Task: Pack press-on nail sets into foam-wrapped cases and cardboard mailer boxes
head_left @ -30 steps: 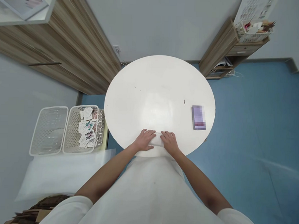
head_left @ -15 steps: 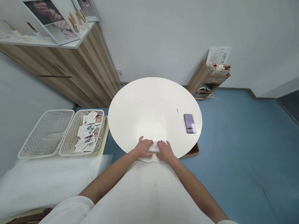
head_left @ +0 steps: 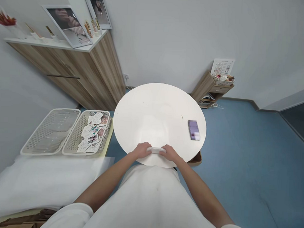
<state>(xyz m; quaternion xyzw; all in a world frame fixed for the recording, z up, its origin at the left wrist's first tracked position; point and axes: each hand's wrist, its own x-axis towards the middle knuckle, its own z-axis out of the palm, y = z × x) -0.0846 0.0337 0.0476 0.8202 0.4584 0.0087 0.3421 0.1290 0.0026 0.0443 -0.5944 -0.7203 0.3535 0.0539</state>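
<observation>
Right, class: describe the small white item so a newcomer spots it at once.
Find the big white table. At its near edge, the left hand and right hand grip a small white item between them. Unlike the purple item lying farther right, it is held.

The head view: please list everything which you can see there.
table: 1, white, centre
folded item: 1, white, table's near edge
blurred object: 1, purple, table's right
box: 1, brown, below table's right
baskets: 2, white, left of table
cards: several, mostly white, right basket
tall cabinet: 1, brown, back left
frames: 2, pale, on tall cabinet
low cabinet: 1, brown, back right
small basket: 1, white, on low cabinet
chart: 1, white, behind small basket
sheeting: uncountable, white, lower left
floor: 1, blue, around table
left hand, right hand: 1 each, bare, gripping folded item
clothing: 1, white, bottom centre
</observation>
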